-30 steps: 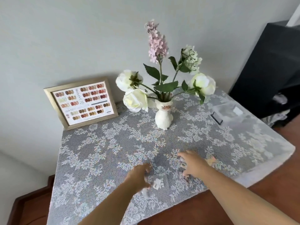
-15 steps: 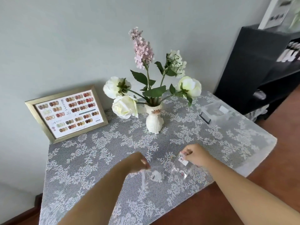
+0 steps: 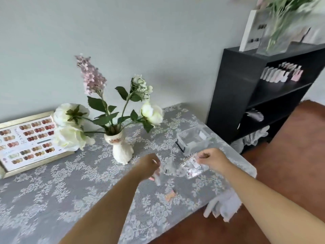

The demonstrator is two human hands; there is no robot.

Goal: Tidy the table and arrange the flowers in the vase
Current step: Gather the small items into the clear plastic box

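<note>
While both hands hover over the lace cloth, it's the tidying step: left hand [image 3: 149, 164] pinched on a small clear packet [image 3: 162, 170], right hand [image 3: 210, 158] pinched on a bigger clear bag [image 3: 190, 168]. Next prob. drop them in the clear box [image 3: 193, 140] just beyond the right hand. Cat vase [image 3: 120, 147] w/ flowers [image 3: 105, 110] stands beyond the left (don't knock it). Pink scrap [image 3: 170, 195] lies nearer the person.

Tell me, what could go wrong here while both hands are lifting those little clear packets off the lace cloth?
The left hand holds its clear packet close to the cat-shaped vase; a careless swing could tip the top-heavy flowers.

The right hand's pinch grip on its slippery packet could slip.

The small pink piece left on the patterned tablecloth could easily be overlooked.
</note>
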